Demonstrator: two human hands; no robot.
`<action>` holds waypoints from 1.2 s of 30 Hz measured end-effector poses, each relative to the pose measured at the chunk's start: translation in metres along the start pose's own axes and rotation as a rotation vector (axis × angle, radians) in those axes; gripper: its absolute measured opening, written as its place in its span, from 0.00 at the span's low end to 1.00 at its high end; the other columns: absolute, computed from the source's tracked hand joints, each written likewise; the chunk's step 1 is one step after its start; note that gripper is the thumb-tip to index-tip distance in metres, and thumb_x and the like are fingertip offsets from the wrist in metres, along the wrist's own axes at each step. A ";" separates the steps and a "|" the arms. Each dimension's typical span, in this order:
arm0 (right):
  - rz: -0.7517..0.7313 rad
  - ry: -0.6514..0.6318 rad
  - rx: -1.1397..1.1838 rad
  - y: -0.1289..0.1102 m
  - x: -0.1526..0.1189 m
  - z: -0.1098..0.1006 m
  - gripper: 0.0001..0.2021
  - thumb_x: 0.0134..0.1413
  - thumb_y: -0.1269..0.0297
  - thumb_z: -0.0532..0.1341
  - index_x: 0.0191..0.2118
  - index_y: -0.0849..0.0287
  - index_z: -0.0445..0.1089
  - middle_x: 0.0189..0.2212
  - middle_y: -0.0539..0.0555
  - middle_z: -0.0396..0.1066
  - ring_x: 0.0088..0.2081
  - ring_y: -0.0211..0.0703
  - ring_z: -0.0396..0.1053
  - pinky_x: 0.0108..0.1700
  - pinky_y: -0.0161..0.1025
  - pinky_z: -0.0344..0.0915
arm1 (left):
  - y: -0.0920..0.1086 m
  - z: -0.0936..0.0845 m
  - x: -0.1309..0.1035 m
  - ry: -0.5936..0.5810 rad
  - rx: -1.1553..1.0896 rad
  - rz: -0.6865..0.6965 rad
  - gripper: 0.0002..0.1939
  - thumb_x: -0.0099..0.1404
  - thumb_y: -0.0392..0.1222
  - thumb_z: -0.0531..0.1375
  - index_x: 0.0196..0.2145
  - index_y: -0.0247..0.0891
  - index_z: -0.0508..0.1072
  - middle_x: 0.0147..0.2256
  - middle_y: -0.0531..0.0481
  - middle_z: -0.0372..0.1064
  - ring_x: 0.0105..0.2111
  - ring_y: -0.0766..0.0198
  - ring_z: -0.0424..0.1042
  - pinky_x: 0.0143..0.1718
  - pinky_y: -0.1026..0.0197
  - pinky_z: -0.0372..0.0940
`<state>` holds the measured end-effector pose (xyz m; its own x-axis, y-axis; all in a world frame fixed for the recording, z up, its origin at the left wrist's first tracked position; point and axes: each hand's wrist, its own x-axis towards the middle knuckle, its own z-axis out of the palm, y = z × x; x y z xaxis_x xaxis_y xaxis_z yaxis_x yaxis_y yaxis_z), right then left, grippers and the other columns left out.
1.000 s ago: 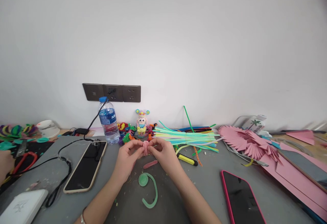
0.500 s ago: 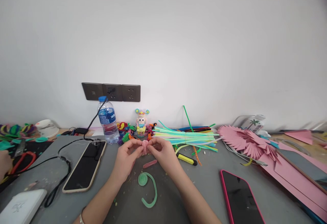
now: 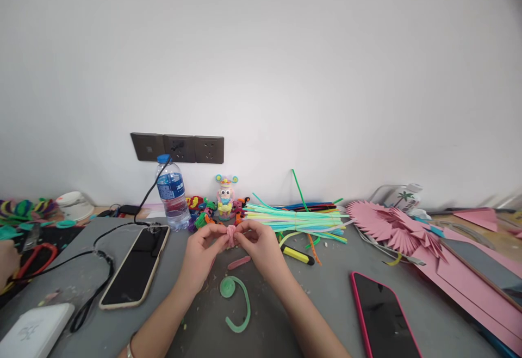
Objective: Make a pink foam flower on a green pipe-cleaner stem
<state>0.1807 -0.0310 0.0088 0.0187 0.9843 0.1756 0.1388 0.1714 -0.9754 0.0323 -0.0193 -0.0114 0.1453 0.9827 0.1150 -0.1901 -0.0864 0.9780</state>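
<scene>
Between my two hands is a small pink pipe-cleaner piece [image 3: 231, 235], folded or bunched up. My left hand [image 3: 203, 249] pinches its left side with thumb and fingertips. On its right side, my right hand [image 3: 260, 245] pinches it the same way, hiding part of it. Just below my fingers a short pink pipe-cleaner strip [image 3: 238, 263] lies on the grey table. Nearer to me is a green pipe cleaner [image 3: 247, 303], coiled into a flat spiral at one end and curving round in a hook.
Behind stand a water bottle [image 3: 172, 195], a small figurine [image 3: 225, 197] and a bundle of pipe cleaners [image 3: 297, 219]. Phones [image 3: 136, 265] lie left and right, the red-cased phone [image 3: 383, 314] nearest. A yellow cutter [image 3: 297, 254] and pink folded paper [image 3: 395, 227] are right. Another person's hand [image 3: 7, 263] shows by scissors [image 3: 38, 260].
My hands stay in almost the same place, still gripping the pink piece, with only slight finger movement. The other person's hand at far left barely shifts.
</scene>
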 end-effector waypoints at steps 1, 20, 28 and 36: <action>0.001 -0.002 -0.001 -0.001 0.000 0.000 0.05 0.46 0.63 0.60 0.25 0.58 0.68 0.22 0.51 0.71 0.26 0.43 0.72 0.30 0.38 0.68 | 0.000 0.000 0.000 0.000 0.000 0.004 0.11 0.54 0.45 0.67 0.32 0.36 0.75 0.32 0.47 0.75 0.34 0.60 0.73 0.38 0.59 0.70; -0.034 -0.009 -0.026 0.001 0.000 0.001 0.04 0.47 0.65 0.59 0.26 0.58 0.67 0.22 0.51 0.71 0.26 0.42 0.72 0.30 0.37 0.69 | 0.000 -0.001 0.000 0.001 -0.014 0.014 0.09 0.55 0.44 0.67 0.30 0.36 0.76 0.33 0.48 0.74 0.34 0.62 0.72 0.38 0.61 0.71; -0.098 0.010 -0.068 0.005 -0.002 0.003 0.04 0.49 0.66 0.59 0.25 0.58 0.66 0.21 0.50 0.71 0.25 0.41 0.71 0.29 0.35 0.68 | -0.002 -0.001 -0.001 0.001 0.009 0.050 0.09 0.56 0.44 0.66 0.30 0.35 0.76 0.35 0.46 0.73 0.37 0.60 0.72 0.39 0.60 0.70; -0.179 0.021 -0.152 0.003 -0.004 0.004 0.06 0.52 0.68 0.58 0.25 0.58 0.66 0.22 0.50 0.70 0.25 0.40 0.71 0.28 0.33 0.68 | -0.004 0.000 0.001 0.030 0.043 0.121 0.09 0.54 0.45 0.67 0.27 0.35 0.76 0.35 0.46 0.72 0.37 0.59 0.71 0.37 0.61 0.70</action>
<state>0.1769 -0.0341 0.0046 0.0012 0.9374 0.3482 0.2889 0.3331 -0.8976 0.0328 -0.0176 -0.0156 0.0946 0.9692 0.2275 -0.1625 -0.2104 0.9640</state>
